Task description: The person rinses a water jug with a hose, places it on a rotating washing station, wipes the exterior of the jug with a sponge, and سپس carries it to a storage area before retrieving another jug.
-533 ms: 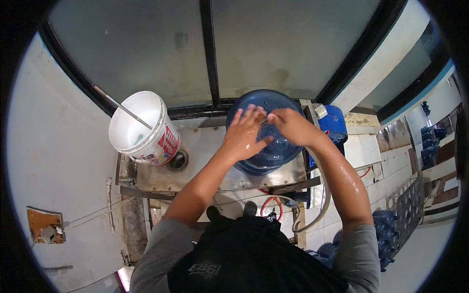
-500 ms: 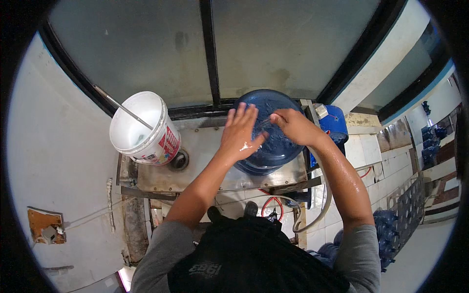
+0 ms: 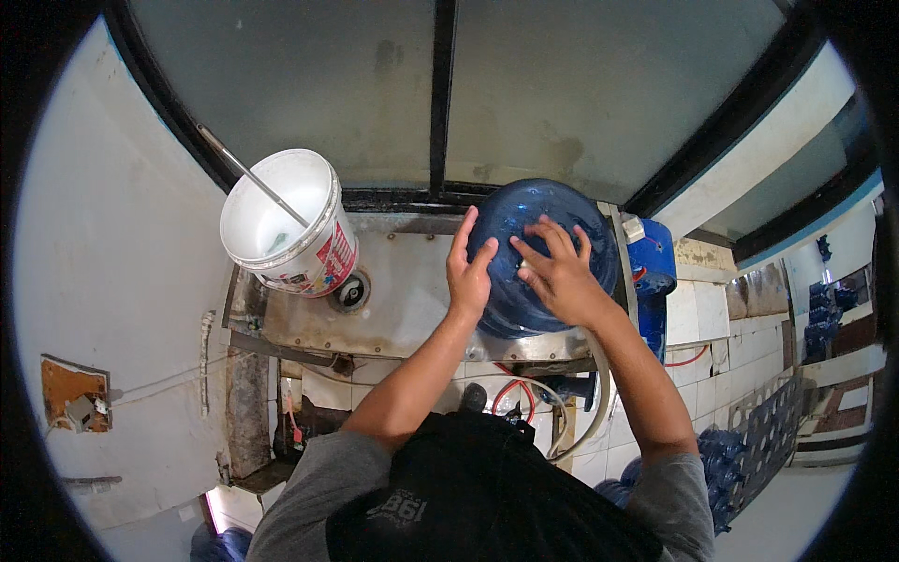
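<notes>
The single head view looks steeply down from above the person's own shoulders, close over the metal counter (image 3: 393, 318) and blue jug (image 3: 552, 225), facing a dark-framed window (image 3: 436, 103), its fisheye rim bending the walls.

Water-bottling workshop; stacked blue jugs (image 3: 726, 459); metal washbasin (image 3: 403, 309).

A worker in a grey short-sleeved shirt (image 3: 318, 496) and a black apron (image 3: 487, 496) with small pale print near its left; both forearms, the left hand (image 3: 468, 276) and right hand (image 3: 560, 273) bare.
</notes>
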Motion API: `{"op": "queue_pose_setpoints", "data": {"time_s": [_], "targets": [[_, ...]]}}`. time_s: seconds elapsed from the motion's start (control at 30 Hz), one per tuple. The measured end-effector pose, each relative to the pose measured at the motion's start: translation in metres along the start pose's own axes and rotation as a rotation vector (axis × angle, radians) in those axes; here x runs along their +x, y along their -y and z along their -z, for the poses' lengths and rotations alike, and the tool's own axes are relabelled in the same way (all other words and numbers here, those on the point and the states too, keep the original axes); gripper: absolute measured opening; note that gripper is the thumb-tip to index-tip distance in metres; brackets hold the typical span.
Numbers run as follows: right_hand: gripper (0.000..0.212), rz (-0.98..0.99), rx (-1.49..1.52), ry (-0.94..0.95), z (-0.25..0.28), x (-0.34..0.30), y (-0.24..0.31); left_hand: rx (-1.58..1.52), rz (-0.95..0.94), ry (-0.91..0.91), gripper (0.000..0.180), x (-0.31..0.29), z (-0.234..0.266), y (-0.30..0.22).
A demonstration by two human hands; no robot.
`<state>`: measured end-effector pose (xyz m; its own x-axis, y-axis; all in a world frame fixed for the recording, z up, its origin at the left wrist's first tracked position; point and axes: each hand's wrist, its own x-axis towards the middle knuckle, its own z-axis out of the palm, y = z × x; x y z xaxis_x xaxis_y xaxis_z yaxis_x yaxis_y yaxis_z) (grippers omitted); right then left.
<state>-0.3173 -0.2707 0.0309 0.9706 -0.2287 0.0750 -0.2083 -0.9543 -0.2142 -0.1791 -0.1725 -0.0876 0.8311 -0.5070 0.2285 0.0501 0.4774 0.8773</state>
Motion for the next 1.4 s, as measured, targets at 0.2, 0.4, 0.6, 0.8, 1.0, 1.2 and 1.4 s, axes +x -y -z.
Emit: {"op": "queue_pose_setpoints", "data": {"time_s": [0.2, 0.4, 0.6, 0.8, 1.0, 1.2, 1.4], "targets": [[0.057, -0.028, 0.117, 0.108, -0.002, 0.009, -0.022, -0.059, -0.021, 0.107, 0.07, -0.006, 0.003, -0.001], [0.059, 0.023, 0.162, 0.118, 0.002, 0.007, -0.017, 0.558, -0.013, 0.03, 0.074, 0.012, -0.012, -0.021], [0.051, -0.039, 0.333, -0.061, -0.013, 0.011, -0.015, 0.348, -0.171, -0.011, 0.091, -0.038, -0.006, -0.008], [0.047, 0.163, 0.393, 0.084, -0.006, 0.013, -0.005, 0.027, 0.294, 0.304, 0.075, 0.07, 0.025, -0.017], [0.045, -0.14, 0.188, -0.14, -0.018, 0.038, -0.046, -0.032, 0.398, 0.379, 0.075, 0.066, 0.012, -0.019], [0.049, -0.196, 0.199, -0.15, -0.015, 0.062, -0.077, 0.033, 0.271, 0.171, 0.069, 0.045, -0.001, -0.016], [0.056, 0.165, 0.186, 0.076, -0.003, 0.041, -0.02, 0.026, 0.248, 0.071, 0.065, 0.057, 0.017, -0.007]]}}
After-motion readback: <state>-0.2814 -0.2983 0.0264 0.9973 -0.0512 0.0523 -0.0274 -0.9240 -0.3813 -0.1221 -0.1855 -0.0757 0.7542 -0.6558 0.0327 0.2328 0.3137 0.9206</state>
